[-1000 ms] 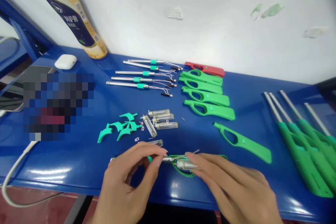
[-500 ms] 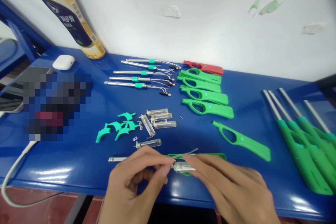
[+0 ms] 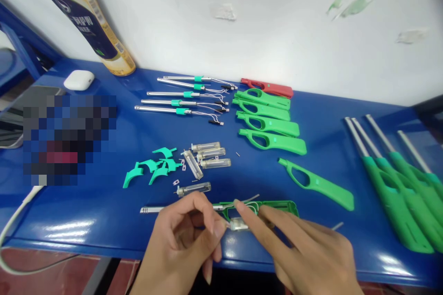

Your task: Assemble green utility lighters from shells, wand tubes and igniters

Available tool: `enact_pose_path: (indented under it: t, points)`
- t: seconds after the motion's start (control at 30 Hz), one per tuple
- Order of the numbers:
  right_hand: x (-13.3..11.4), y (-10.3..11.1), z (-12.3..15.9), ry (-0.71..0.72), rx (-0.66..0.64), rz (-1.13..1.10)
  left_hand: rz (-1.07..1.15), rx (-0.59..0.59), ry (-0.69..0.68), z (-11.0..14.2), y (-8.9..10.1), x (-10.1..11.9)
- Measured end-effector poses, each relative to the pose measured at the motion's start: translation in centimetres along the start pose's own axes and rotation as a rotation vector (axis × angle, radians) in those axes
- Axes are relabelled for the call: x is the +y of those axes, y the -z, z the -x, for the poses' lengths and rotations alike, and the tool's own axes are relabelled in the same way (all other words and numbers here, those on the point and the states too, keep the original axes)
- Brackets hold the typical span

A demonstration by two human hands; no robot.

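Note:
My left hand (image 3: 183, 244) pinches the end of a small clear gas tank (image 3: 238, 225) at the near edge of the blue table (image 3: 104, 203). My right hand (image 3: 304, 258) rests on a green lighter half-shell (image 3: 273, 206) with a metal tube (image 3: 152, 209) pointing left; its forefinger presses thin wires (image 3: 251, 200) into the shell. Beyond lie loose clear tanks (image 3: 207, 156), teal triggers (image 3: 152, 168), tube-and-wire assemblies (image 3: 180, 97) and green shells (image 3: 266, 122).
Finished green lighters (image 3: 398, 179) lie at the right. One red shell (image 3: 268, 86) and a yellow bottle (image 3: 83, 18) sit by the white wall. A white earbud case (image 3: 79, 79) and a white cable (image 3: 14, 221) are at the left.
Both hands drew nearer to me along the table edge. The right forefinger has stretched out onto the shell, uncovering more of the green shell and its wires.

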State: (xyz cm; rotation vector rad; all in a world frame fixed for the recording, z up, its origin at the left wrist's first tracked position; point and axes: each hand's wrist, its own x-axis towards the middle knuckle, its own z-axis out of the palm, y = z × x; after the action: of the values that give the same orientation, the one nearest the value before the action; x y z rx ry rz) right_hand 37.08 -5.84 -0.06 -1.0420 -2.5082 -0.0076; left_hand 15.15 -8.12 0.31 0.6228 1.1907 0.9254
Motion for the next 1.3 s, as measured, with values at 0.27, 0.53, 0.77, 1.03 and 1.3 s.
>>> enact_pose_path:
  t: [0.27,0.53,0.77,1.03,1.3]
  points:
    - [0.1,0.6,0.3,0.053,-0.089,0.096,0.033,-0.008,0.096,0.3,-0.7,0.3]
    - [1.6,2.0,3.1,-0.169,-0.001,-0.01,-0.563,0.111,-0.511,0.5,-0.3,-1.1]
    - [2.5,1.5,4.2,-0.308,0.044,-0.051,-1.183,0.123,-0.974,-2.4,-0.7,-1.5]
    - [0.7,0.9,2.4,-0.246,0.013,-0.228,-1.29,0.077,-0.926,-2.7,-1.0,-1.7]
    - [0.2,0.2,1.7,-0.168,-0.002,-0.248,-1.241,0.015,-0.913,-2.8,-0.6,-2.0]
